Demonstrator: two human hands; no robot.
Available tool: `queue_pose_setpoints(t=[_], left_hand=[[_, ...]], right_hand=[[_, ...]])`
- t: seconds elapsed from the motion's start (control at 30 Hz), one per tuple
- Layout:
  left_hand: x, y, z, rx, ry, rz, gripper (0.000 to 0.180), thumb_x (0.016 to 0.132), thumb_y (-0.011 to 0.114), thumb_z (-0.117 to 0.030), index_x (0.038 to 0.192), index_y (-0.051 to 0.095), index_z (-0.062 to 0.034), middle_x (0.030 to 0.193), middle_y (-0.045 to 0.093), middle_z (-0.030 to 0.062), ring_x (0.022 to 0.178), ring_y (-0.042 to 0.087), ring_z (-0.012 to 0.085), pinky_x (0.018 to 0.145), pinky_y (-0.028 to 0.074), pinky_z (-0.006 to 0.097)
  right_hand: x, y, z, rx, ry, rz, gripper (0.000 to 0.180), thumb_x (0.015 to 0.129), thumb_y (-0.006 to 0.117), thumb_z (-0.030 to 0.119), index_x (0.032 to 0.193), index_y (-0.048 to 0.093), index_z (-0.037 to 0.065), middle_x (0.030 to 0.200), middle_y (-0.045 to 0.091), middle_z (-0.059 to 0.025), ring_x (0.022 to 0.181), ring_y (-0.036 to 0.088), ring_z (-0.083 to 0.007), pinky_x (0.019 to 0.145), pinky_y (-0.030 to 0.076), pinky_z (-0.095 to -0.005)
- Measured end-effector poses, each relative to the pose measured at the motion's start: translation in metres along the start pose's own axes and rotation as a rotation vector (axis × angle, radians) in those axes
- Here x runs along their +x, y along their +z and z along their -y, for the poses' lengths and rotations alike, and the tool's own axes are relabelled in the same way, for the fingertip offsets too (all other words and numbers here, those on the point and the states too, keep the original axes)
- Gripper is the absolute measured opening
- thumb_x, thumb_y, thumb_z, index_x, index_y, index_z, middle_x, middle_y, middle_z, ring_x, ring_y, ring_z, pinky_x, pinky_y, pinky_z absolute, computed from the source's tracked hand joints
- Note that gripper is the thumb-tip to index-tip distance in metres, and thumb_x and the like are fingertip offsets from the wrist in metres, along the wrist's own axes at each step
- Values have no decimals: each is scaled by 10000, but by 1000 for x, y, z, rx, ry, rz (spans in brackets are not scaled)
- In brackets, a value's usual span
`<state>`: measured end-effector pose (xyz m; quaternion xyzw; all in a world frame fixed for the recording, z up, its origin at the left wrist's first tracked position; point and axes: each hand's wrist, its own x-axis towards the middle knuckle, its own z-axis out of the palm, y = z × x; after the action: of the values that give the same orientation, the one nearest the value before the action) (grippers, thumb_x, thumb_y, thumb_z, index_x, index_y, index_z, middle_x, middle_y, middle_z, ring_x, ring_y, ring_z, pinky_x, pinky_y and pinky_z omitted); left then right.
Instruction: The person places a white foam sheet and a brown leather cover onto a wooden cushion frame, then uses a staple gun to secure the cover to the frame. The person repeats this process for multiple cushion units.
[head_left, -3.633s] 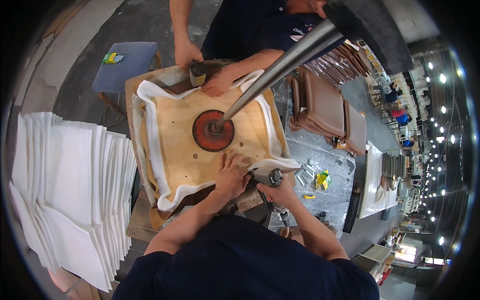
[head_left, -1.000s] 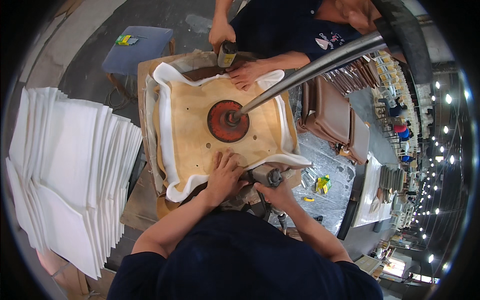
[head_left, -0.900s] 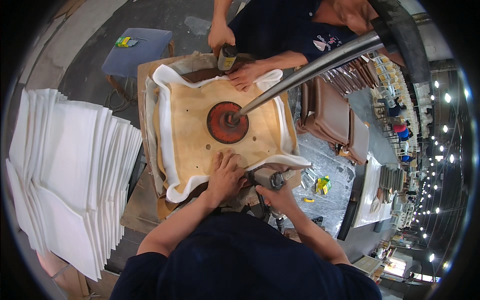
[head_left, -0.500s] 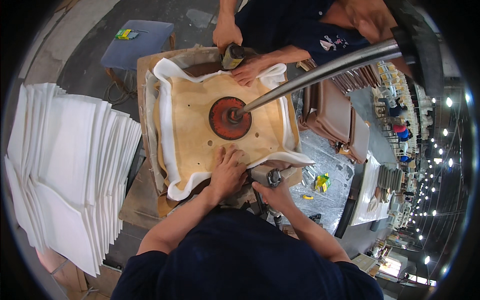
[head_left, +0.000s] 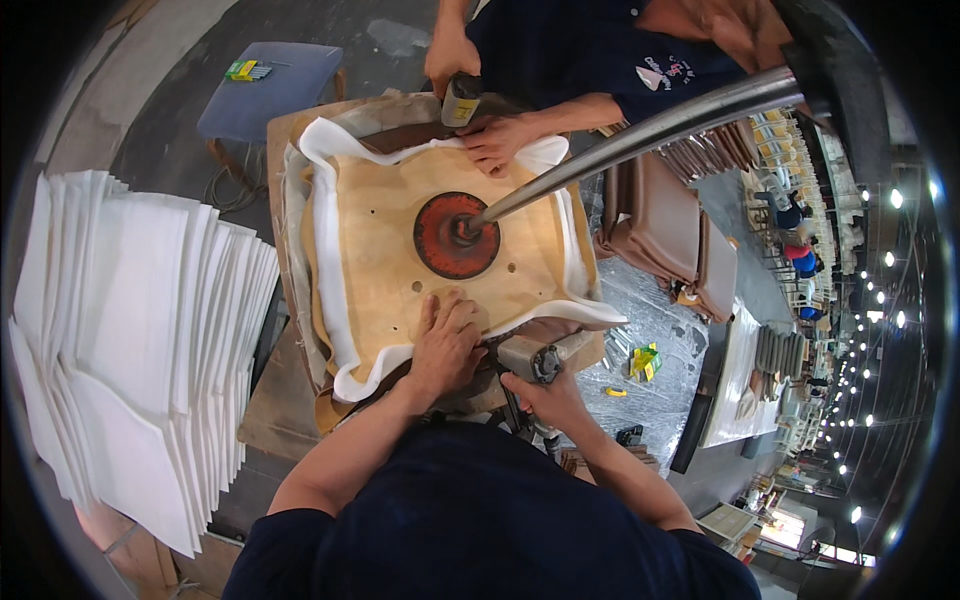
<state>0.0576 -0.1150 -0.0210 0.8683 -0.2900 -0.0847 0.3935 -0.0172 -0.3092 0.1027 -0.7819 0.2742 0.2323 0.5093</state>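
1. A plywood panel (head_left: 375, 270), rimmed by white padding (head_left: 333, 300), is lying mid-worktop (head_left: 282, 132) under a red disc (head_left: 440, 255).
2. At its near edge, the left hand (head_left: 448, 345) is resting open, gripping nothing visible; the right hand (head_left: 550, 400) is firmly clasping a staple gun (head_left: 528, 357) rightward.
3. Good work probably means keeping fingers clear of the nose.
4. A metal rod (head_left: 620, 165) is slanting over the right edge; a co-worker's stapler (head_left: 461, 104) is occupying the far edge.

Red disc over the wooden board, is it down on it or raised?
Apparently down: the red disc shows no gap above the wooden board, and the metal rod meets the disc's centre.
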Motion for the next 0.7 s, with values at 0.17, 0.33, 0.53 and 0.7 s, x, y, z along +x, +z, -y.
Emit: queue_pose_setpoints(t=[0.17,0.33,0.53,0.7], left_hand=[[1,2,0,2,21,-49,244,849,876,-222,1031,770,-98,1498,579,114,1642,362,387,1369,154,670],[5,-7,-3,-35,34,-54,216,838,874,-168,1006,770,-83,1461,601,124,1613,403,401,1344,211,696],[2,-7,6,-116,17,-122,144,841,844,-77,957,759,-69,1449,615,137,1599,417,419,1325,231,717],[1,-4,2,-120,-24,-104,124,841,829,-55,934,747,-62,1442,623,135,1598,420,419,1330,201,710]], right_hand=[[8,8,9,-69,-18,-31,485,958,889,253,1322,728,-24,853,758,-40,591,643,-100,567,530,-294],[13,5,13,-69,13,-42,382,958,890,258,1159,742,-30,847,755,-43,589,649,-100,545,529,-302],[8,-2,14,-28,5,-13,391,954,897,258,1162,742,-35,848,746,-37,595,650,-98,545,536,-302],[1,4,0,10,0,5,523,952,898,257,1356,725,-28,884,748,-40,606,649,-99,556,541,-299]])
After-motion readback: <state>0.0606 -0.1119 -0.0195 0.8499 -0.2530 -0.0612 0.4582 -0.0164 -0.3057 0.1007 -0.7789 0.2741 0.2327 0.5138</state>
